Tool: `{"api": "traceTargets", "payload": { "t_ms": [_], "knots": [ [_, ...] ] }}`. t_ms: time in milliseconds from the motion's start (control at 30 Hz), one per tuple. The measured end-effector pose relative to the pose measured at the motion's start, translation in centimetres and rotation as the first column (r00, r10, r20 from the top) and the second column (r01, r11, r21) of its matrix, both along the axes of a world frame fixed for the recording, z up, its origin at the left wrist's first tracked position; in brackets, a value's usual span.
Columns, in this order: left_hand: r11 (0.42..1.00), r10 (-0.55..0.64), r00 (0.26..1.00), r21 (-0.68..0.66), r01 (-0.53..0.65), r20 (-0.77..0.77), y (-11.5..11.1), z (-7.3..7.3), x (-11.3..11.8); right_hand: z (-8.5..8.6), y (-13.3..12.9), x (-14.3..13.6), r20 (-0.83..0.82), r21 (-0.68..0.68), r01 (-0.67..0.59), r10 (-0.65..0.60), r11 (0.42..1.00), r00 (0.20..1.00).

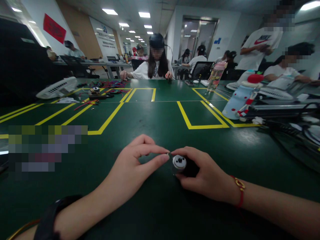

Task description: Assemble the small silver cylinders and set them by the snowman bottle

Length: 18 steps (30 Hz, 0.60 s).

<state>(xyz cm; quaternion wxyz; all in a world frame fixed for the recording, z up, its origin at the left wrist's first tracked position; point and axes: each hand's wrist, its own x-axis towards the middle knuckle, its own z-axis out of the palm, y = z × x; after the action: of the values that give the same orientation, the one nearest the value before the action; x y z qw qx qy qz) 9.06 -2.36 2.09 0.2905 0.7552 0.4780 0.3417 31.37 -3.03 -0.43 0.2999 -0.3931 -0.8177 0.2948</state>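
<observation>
A small silver metal cylinder (179, 162), like a motor, has its round end with dark holes facing me. My right hand (202, 173) holds it between the thumb below and the index finger above. Just left of it, my left hand (140, 161) pinches a tiny piece (168, 153) between thumb and index fingertip; the piece is too small to make out. The fingertips of both hands nearly meet above the cylinder's left edge. Beneath them lies the dark green tabletop (142, 118).
Yellow tape (207, 127) marks the table. A light blue bottle (235, 101) and metal rails (280, 110) stand right; a pink-lidded bottle (217, 75) is behind. Wires (112, 87) and a white fan (58, 87) lie back left. A person (156, 60) sits opposite.
</observation>
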Motion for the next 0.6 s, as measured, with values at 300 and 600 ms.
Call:
{"api": "traceTargets", "payload": {
  "t_ms": [300, 600],
  "knots": [
    [0.986, -0.119, 0.912, 0.062, 0.156, -0.393, 0.4, -3.4, -0.2, 0.4, 0.3, 0.4, 0.049, -0.009, 0.104, -0.104, 0.994, 0.993],
    [0.989, 0.078, 0.967, -0.107, -0.107, -0.244, 1.9, -1.0, -6.0, 3.1, 9.0, 14.4, 0.417, 0.303, 0.738, -0.780, 0.604, 0.467]
  ]
}}
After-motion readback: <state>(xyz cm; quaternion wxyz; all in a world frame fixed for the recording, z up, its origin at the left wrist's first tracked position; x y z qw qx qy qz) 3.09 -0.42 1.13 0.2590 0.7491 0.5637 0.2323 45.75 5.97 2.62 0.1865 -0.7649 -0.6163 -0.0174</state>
